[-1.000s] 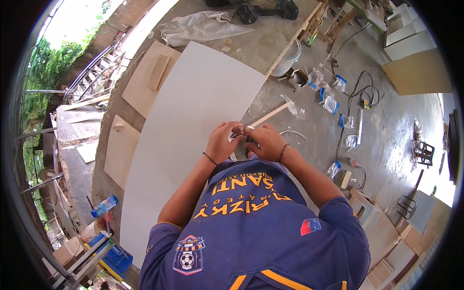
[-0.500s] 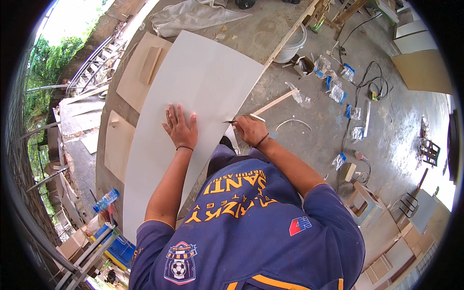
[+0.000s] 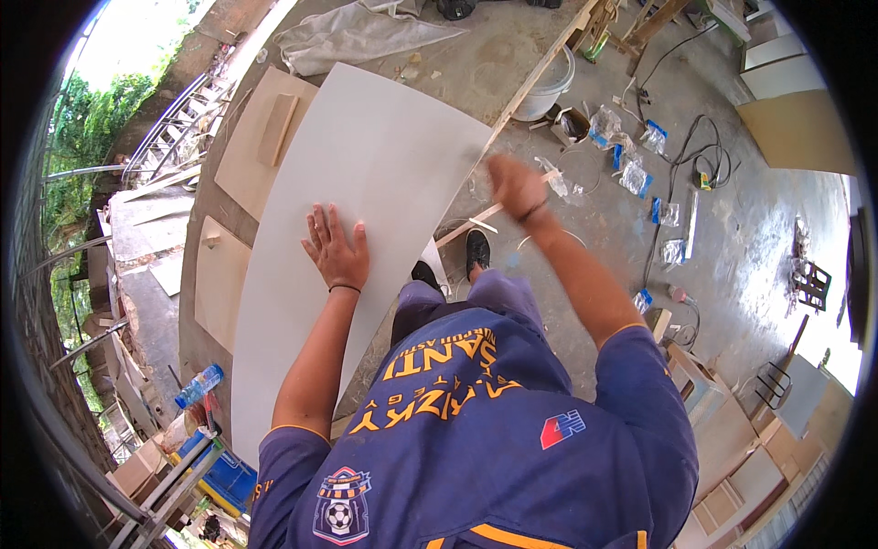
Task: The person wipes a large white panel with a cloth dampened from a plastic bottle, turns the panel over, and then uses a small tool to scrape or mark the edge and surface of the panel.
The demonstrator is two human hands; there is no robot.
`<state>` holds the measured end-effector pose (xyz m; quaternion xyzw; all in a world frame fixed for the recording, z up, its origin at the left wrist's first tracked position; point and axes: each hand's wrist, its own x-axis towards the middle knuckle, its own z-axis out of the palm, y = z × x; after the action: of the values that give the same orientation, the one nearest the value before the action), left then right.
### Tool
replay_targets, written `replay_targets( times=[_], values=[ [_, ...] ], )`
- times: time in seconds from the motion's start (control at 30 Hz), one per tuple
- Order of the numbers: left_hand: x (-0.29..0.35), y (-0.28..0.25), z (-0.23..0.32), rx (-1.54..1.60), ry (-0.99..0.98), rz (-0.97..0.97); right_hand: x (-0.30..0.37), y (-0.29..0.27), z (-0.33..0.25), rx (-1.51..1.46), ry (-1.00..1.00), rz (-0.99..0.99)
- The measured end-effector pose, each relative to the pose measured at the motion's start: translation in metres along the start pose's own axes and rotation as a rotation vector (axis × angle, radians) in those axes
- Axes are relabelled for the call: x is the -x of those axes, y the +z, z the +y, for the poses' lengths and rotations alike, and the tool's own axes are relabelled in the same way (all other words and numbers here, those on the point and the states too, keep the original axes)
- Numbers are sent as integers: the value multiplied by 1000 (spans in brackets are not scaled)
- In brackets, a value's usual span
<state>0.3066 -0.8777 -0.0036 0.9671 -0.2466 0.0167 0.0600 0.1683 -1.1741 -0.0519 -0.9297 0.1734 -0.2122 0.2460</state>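
My left hand (image 3: 337,249) lies flat with spread fingers on a large pale grey panel (image 3: 384,128), which slants across the view in front of me. Beside the panel's right edge, near its far corner, my right hand (image 3: 517,187) is curled closed. Motion blurs it, so whatever it holds cannot be made out. Just below that hand, a narrow white strip (image 3: 483,220) and a longer wooden strip (image 3: 462,232) show past the panel edge, close to my shoes.
Wooden boards (image 3: 222,284) lie left of the panel. A blue-tinted bottle (image 3: 199,385) is at lower left. On the concrete floor to the right are a white bucket (image 3: 549,87), several plastic packets (image 3: 636,178) and a dark cable (image 3: 677,174). A grey cloth (image 3: 347,35) lies beyond.
My right hand has moved away from me along the panel's right edge, toward the far corner. The thin dark tool seen in it before no longer shows clearly. My left hand stays on the panel.
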Motion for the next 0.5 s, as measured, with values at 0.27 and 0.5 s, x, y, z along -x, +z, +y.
replay_targets(
  times=[0.27, 0.5],
  values=[
    [0, -4, 3, 6, -20, 1, -7, -5, -20, 105, -75, -77],
    [-3, -1, 5, 13, -29, 13, -11, -6, 8, 71, -11, -21]
  ],
)
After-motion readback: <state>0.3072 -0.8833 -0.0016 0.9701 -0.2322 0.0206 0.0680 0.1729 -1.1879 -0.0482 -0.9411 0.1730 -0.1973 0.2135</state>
